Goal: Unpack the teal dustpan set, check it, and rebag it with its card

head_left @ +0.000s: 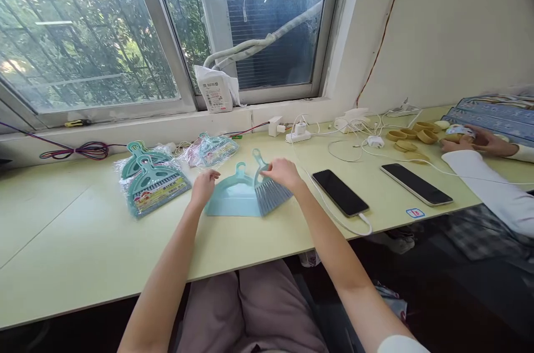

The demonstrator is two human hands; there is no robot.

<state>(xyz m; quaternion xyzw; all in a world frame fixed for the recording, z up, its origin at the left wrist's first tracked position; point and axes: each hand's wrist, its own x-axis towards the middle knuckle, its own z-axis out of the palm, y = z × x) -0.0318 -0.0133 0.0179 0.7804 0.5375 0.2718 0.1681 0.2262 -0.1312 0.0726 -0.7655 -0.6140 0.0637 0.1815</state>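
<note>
A light-blue dustpan [233,202] lies on the table in front of me, its hooked handle pointing toward the window. My left hand [203,187] is at its left edge, fingers curled and closed on the rim. Over the dustpan's right side leans a small hand brush [271,196] with grey-blue bristles and a light-blue handle. My right hand [283,173] grips this brush where the handle meets the head. The bristles overlap the pan's right edge. Part of each hand's grip is hidden.
Plastic-wrapped dustpan sets [156,189] lie to the left, with another wrapped pack [217,148] behind. Two phones, a black one [340,192] on a cable and another [416,184], are at right. Beyond them, a co-worker's hands [467,144] handle something near yellowish cups [428,135].
</note>
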